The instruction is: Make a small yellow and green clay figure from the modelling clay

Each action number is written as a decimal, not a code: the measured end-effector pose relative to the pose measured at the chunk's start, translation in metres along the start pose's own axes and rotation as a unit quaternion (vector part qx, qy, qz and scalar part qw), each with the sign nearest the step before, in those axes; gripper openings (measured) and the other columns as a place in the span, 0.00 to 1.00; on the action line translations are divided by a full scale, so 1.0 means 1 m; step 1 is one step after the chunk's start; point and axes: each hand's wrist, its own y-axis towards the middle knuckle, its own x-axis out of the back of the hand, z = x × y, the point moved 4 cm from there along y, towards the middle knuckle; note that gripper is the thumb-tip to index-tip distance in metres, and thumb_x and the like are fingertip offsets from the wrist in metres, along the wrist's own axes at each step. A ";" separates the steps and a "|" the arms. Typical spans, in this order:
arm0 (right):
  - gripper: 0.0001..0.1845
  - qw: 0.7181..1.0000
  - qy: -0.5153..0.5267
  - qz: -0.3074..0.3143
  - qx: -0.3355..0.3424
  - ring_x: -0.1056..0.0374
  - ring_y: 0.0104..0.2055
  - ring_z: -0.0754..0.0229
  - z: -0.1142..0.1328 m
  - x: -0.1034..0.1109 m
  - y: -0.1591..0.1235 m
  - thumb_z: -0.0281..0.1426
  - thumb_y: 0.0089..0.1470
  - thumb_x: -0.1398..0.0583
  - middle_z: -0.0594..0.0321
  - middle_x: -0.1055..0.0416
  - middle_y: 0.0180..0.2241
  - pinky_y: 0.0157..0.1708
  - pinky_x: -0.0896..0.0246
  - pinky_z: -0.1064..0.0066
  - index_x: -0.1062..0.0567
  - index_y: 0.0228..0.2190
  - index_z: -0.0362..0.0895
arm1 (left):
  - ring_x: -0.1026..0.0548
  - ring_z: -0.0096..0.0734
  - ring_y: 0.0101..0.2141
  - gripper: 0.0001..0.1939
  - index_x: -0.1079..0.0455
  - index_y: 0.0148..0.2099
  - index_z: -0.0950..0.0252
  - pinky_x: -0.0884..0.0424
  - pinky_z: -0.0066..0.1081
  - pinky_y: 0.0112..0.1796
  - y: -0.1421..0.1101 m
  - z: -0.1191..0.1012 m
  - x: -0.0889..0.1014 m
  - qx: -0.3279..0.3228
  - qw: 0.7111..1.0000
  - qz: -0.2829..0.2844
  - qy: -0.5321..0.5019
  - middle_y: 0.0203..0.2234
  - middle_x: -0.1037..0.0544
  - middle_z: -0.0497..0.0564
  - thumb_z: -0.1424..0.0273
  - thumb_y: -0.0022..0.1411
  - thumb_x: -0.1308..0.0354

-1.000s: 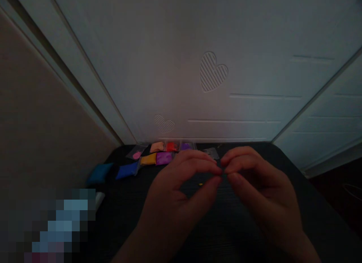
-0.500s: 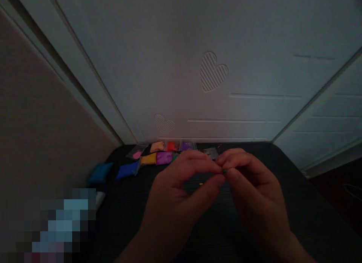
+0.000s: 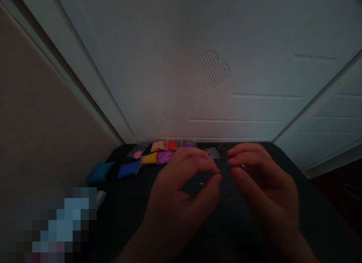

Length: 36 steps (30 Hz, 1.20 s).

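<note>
The green piece (image 3: 221, 173) is mostly covered by the left hand (image 3: 183, 187), by which the right end of the purple packet (image 3: 164, 157) is hidden too. The yellow speck (image 3: 201, 184) on the worktop (image 3: 127, 202) is too small to be identified. Whether anything is held by the right hand (image 3: 267, 185) cannot be told. Both forearms (image 3: 141, 242) are cut off below; the lower left is masked by coarse blocks (image 3: 68, 217).

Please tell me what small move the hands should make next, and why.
I would probably bring the right hand in to steady the small green piece: the left hand pinches it with one end sticking out toward the right hand, which is close by but not touching it.
</note>
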 end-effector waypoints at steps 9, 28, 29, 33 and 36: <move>0.10 0.978 -0.165 0.076 0.102 0.43 0.46 0.53 0.008 0.007 0.003 0.27 0.42 0.42 0.63 0.37 0.41 0.50 0.56 0.54 0.30 0.31 0.49 | 0.33 0.34 0.40 0.07 0.33 0.30 0.62 0.37 0.35 0.43 0.001 -0.005 0.002 -0.042 0.992 0.027 0.113 0.35 0.31 0.49 0.77 0.47 0.46; 0.07 0.997 -0.040 0.060 0.039 0.40 0.43 0.60 0.005 0.005 0.000 0.24 0.45 0.43 0.63 0.36 0.39 0.42 0.46 0.69 0.30 0.29 0.46 | 0.35 0.31 0.42 0.08 0.32 0.34 0.60 0.40 0.32 0.45 0.000 -0.006 0.003 -0.061 0.990 0.008 0.123 0.37 0.32 0.48 0.76 0.49 0.45; 0.07 0.997 -0.034 0.057 0.034 0.40 0.43 0.60 0.004 0.005 0.000 0.24 0.45 0.43 0.63 0.36 0.38 0.42 0.45 0.69 0.30 0.28 0.46 | 0.35 0.31 0.42 0.08 0.32 0.33 0.60 0.40 0.31 0.44 0.000 -0.006 0.003 -0.061 0.990 0.009 0.124 0.37 0.32 0.47 0.76 0.49 0.45; 0.04 1.000 0.000 0.028 0.010 0.40 0.41 0.61 0.000 0.008 0.003 0.25 0.46 0.43 0.63 0.36 0.37 0.39 0.44 0.70 0.31 0.27 0.45 | 0.34 0.31 0.41 0.07 0.32 0.34 0.60 0.39 0.31 0.42 0.004 0.000 0.006 -0.052 0.989 0.026 0.139 0.36 0.31 0.47 0.73 0.50 0.44; 0.03 0.999 0.035 -0.006 0.002 0.39 0.39 0.63 -0.010 0.010 0.009 0.26 0.46 0.44 0.63 0.36 0.35 0.40 0.45 0.69 0.31 0.26 0.45 | 0.33 0.31 0.39 0.06 0.32 0.35 0.60 0.39 0.32 0.40 0.011 0.014 0.005 -0.027 0.986 0.057 0.153 0.34 0.30 0.47 0.70 0.51 0.46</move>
